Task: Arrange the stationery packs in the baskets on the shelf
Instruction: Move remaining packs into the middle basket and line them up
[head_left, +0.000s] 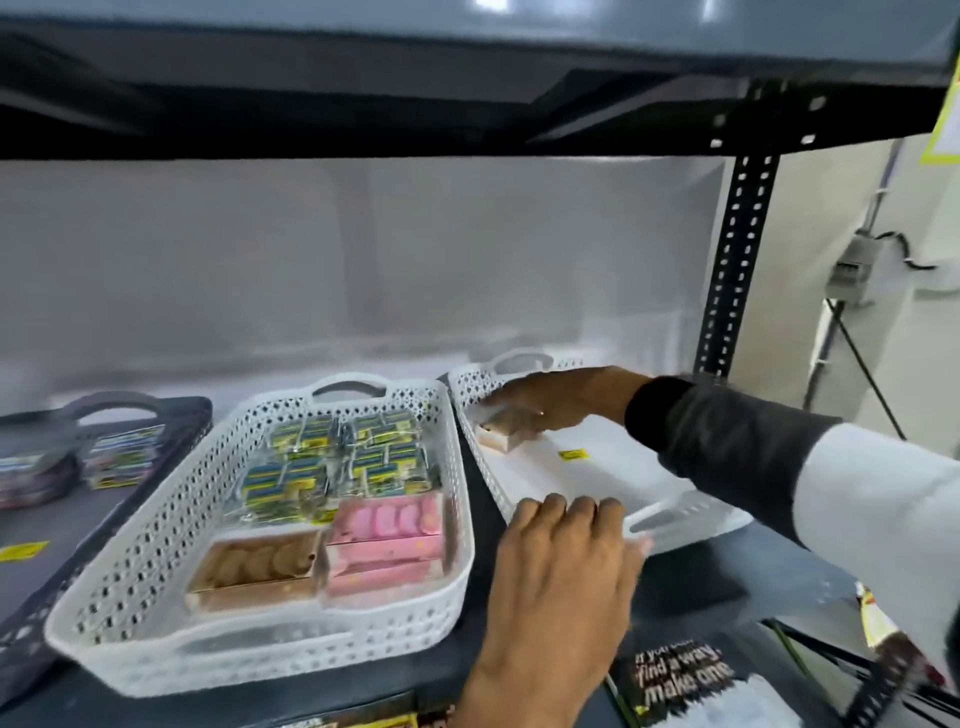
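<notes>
While outstretched, right hand (558, 397) in basket (691, 512).

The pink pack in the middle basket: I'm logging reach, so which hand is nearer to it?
Left. The left hand grips the right basket's near rim, just right of the pink pack; the right hand is farther back, inside that basket.

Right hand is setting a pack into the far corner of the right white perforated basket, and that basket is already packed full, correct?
Not full. The head view shows the right white perforated basket nearly empty; the right hand is setting a pack into its far corner.
</notes>
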